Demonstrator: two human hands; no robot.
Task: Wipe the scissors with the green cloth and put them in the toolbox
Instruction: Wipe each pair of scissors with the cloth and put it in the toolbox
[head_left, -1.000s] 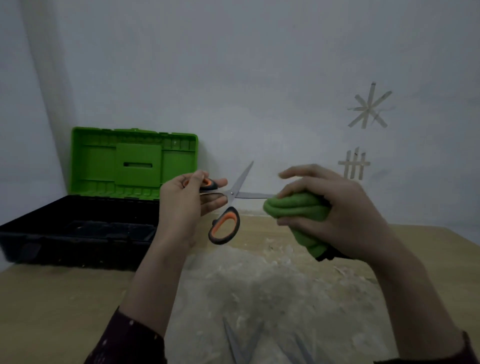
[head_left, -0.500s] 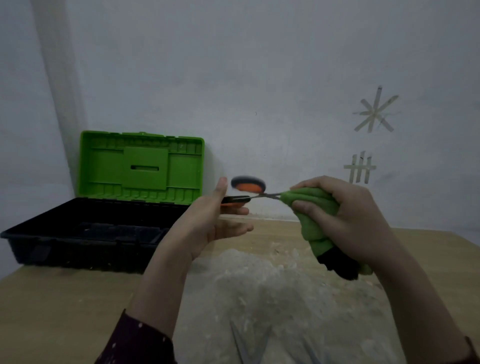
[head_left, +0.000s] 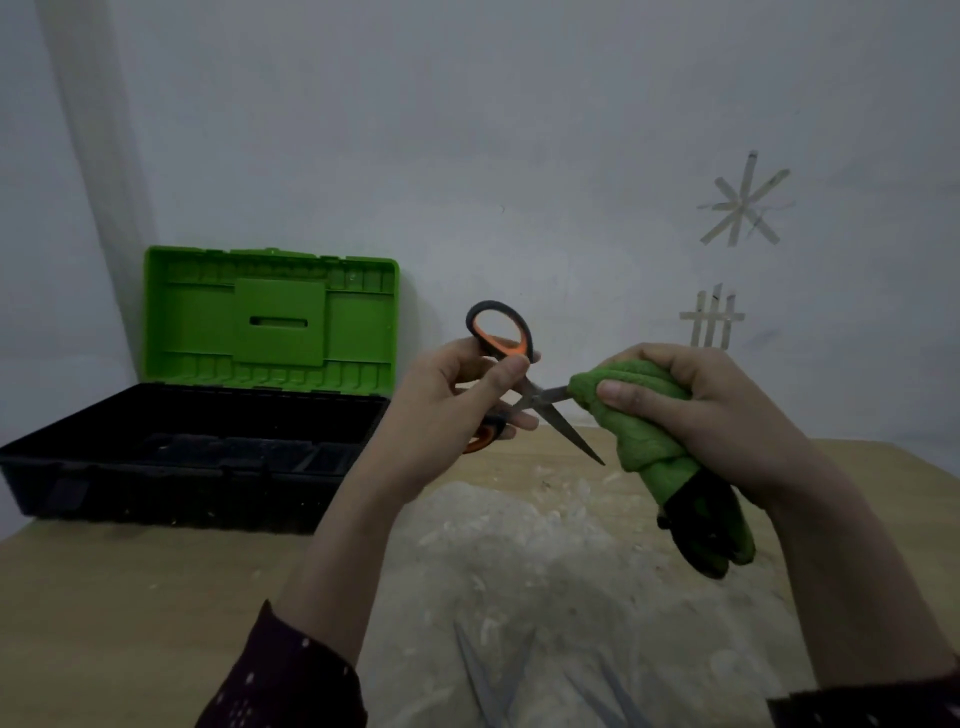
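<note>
toolbox (head_left: 156, 491) open, contents too dark; left hand (head_left: 447, 415) grips scissors (head_left: 537, 399), right hand (head_left: 727, 415) clutches green cloth (head_left: 644, 441)

This looks like a small work corner in a plain room. A wooden table (head_left: 130, 597) stands against a bare pale wall (head_left: 467, 130). An open toolbox (head_left: 171, 488) with a green lid sits on it. White dust and scraps (head_left: 519, 545) cover the wood. Strips of tape (head_left: 743, 205) stick on the wall.

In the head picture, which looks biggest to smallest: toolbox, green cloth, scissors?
1. toolbox, biggest, though farthest away.
2. green cloth.
3. scissors, smallest. Both of these are partly covered, so their order is unsure.
</note>
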